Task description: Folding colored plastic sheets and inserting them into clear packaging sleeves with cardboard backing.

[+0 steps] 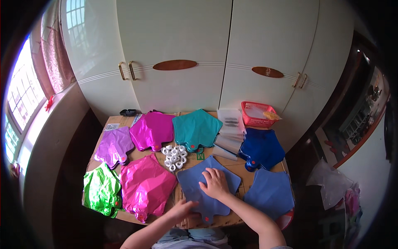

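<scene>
The person stands in front of a bench (pixel 124 121) that is covered with flat brown cardboard, and both hands work on one slate-blue foil balloon (pixel 195 189) that lies flat near the front edge. The right hand (pixel 215 183) rests on the middle of this balloon with the palm down and the fingers spread apart, not closed on anything; it seems to press the foil so it stays flat. The left hand (pixel 181 208) is at the lower left edge of the same balloon, fingers stretched toward it and touching the border. I cannot tell if its grip pinches the edge or only lies on it.

Other uninflated balloons are laid side by side, probably sorted by colour: a green one (pixel 100 189) and a pink one (pixel 146 185) to the left, a lilac one (pixel 113 146), a magenta one (pixel 152 130) and a teal one (pixel 195 128) further back, a dark blue one (pixel 260 149) and a second slate-blue one (pixel 270 192) to the right. A cluster of white ribbon rolls (pixel 174 157) sits in the middle, within easy reach. A pile of clear plastic bags (pixel 230 128) and a red basket (pixel 258 114) stand at the back, before the white cupboard doors (pixel 174 45).
</scene>
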Demonstrator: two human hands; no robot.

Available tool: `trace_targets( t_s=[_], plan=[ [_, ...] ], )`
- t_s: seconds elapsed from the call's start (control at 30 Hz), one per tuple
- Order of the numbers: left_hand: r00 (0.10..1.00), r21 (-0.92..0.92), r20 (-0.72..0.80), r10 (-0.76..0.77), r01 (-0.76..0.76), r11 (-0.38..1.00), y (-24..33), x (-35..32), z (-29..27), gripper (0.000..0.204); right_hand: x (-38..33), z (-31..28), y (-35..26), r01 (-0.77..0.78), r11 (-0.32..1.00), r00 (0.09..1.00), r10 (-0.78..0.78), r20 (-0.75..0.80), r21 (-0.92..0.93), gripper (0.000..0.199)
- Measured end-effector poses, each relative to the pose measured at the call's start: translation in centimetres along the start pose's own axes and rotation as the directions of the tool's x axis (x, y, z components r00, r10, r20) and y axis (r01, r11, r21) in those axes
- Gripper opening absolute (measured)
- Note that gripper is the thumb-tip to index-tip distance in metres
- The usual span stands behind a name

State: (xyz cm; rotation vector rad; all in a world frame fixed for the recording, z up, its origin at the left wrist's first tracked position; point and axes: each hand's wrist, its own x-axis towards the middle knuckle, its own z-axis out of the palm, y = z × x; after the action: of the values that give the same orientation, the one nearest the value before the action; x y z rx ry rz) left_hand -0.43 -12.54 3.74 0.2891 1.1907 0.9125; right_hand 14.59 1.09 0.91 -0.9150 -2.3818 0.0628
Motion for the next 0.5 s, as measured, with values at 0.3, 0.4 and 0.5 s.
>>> trace_targets(
  t_s=[0.3,0.4,0.5],
  plan=[
    [0.788,0.973,0.032,0.614,-0.165,0.161,4.4,4.1,-1.2,0.045,-0.2,0.9,0.5,0.021,1.0,0.99,-0.018,0.137,-0.018,0.044],
    [0.756,0.981,-0.01,0.654,-0.119,0.153,4.6,4.7,-0.3,0.039,-0.2,1.1,0.6,0.006,1.0,0.982,-0.001,0.191,-0.029,0.047],
    [0.709,0.968,0.016,0.705,-0.189,0.168,4.7,4.9,0.1,0.034,0.0,0.3,0.1,0.005,0.998,0.974,0.009,0.225,-0.064,0.051]
  ],
)
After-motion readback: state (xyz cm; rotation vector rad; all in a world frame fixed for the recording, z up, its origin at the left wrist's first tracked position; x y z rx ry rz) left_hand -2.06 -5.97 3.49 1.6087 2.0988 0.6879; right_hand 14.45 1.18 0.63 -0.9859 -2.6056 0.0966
